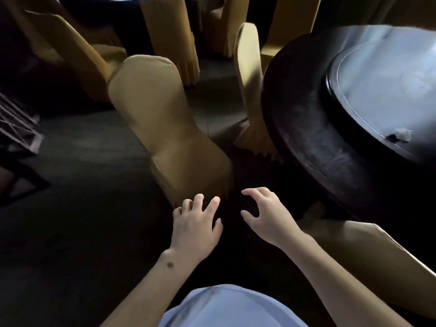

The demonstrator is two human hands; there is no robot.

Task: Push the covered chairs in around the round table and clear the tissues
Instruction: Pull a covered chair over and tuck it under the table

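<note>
A: Hands? Chair posn?
B: Left hand (197, 223) & right hand (266, 215) spread, empty. Covered chair (160, 119) stands apart from round table (306, 128).
A: Handling?
B: Prob. rigid frame, loose slippery cover; grip backrest top. Tissue (402, 135) on glass turntable (389, 74), light.

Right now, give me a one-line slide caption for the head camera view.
Both empty hands, left hand and right hand, reach toward a covered chair standing clear of the round table.

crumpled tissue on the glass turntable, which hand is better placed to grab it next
Right, probably. The tissue lies on the turntable of the round table, off to the right. The right hand, empty, fingers loosely curled, is on that side; the left hand is nearer the covered chair.
</note>
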